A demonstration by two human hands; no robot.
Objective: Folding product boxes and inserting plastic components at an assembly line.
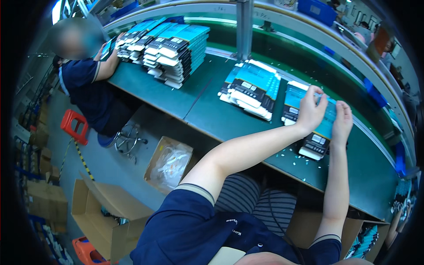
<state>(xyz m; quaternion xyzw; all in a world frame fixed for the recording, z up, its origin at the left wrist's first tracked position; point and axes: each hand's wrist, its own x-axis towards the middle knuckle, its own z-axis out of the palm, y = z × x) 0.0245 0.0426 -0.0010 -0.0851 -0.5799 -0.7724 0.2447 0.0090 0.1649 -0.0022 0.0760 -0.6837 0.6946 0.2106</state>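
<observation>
Flat blue-and-black cartons (316, 138) with white ends lie on the green table in front of me. Over their left side is my left hand (312, 109), its fingers curled together in a pinch. Whatever sits between those fingertips is too small or hidden to name. My right hand (342, 124) is close by at the cartons' right edge, fingers bent and held together. Its grip is partly hidden from this side. Just left of my left hand lies a low pile of similar cartons (290, 102). Farther left stands a taller stack (250, 88) of them.
High carton stacks (176, 51) fill the table's far left, where a co-worker (90, 84) holds a blue item. Small white bits (294, 164) dot the green table (212, 117). A rail post (244, 31) rises behind. Below are a box of clear plastic (170, 163) and a red stool (75, 126).
</observation>
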